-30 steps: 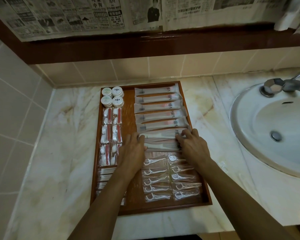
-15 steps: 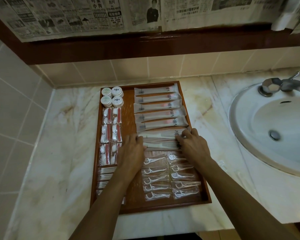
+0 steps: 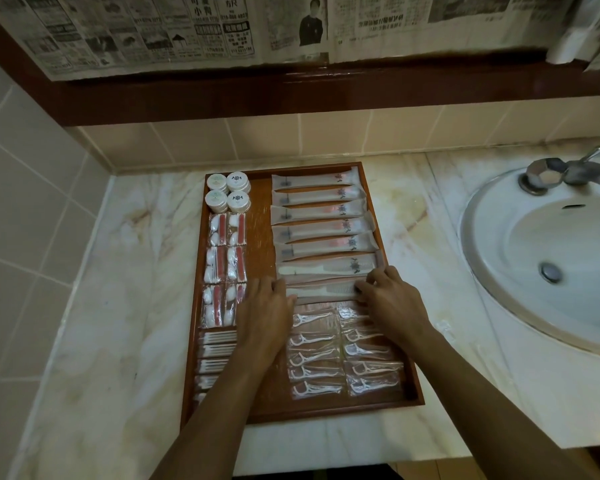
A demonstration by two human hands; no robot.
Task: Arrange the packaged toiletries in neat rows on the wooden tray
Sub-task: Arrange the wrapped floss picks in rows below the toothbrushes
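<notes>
The wooden tray [image 3: 326,410] lies on the marble counter. Its right column holds several long toothbrush packets [image 3: 317,213] in a row, then two comb packets, then clear floss-pick packets [image 3: 314,358] in two columns. My left hand [image 3: 265,313] pinches the left end of the nearer comb packet [image 3: 326,289], while my right hand [image 3: 394,306] pinches its right end. The farther comb packet [image 3: 329,266] lies just beyond it. In the left column are white round jars [image 3: 227,192], red-and-white cotton packets [image 3: 226,261] and cotton-bud packets [image 3: 215,348], partly hidden by my left forearm.
A white sink [image 3: 548,268] with a metal tap [image 3: 565,171] sits to the right of the tray. A tiled wall [image 3: 25,237] closes the left side and a tiled backsplash runs behind. Newspaper [image 3: 187,29] covers the surface above a dark wooden ledge.
Both hands have stayed at the ends of the nearer comb packet. It has slid slightly toward me, and it now lies apart from the farther comb packet.
</notes>
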